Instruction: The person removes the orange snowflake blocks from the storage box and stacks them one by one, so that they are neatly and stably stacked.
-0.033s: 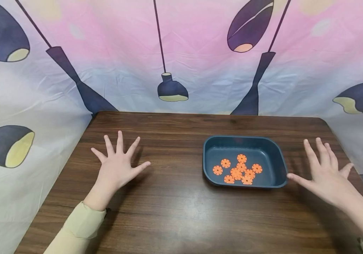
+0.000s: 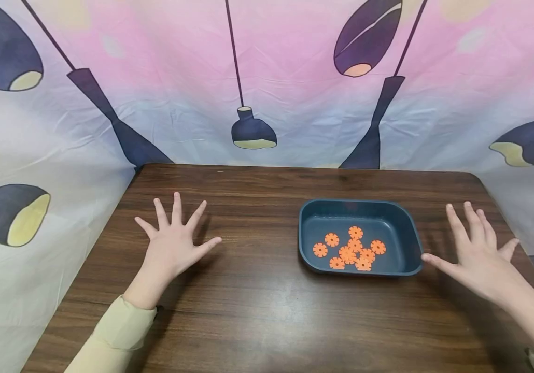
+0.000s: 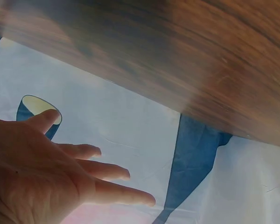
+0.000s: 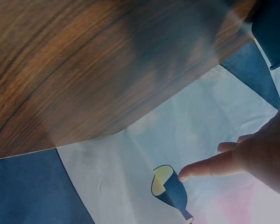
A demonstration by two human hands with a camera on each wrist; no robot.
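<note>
My left hand (image 2: 169,251) is held over the left part of the table, fingers straight and spread wide, with nothing in it. On the other side, my right hand (image 2: 481,264) also has its fingers spread and holds nothing. Its thumb tip overlaps the right rim of a dark blue tray (image 2: 399,243) in the head view. Several orange notched discs (image 2: 355,232), shaped like small flowers, lie in the tray, some overlapping near its front wall. The left wrist view shows the left palm (image 3: 37,177); a corner of the tray (image 4: 274,32) appears in the right wrist view.
The tray stands on a dark brown wooden table (image 2: 257,311), right of its middle. Behind the table's far edge hangs a pink, blue and white cloth (image 2: 192,103) printed with dark lamps. More of this cloth hangs along the left side.
</note>
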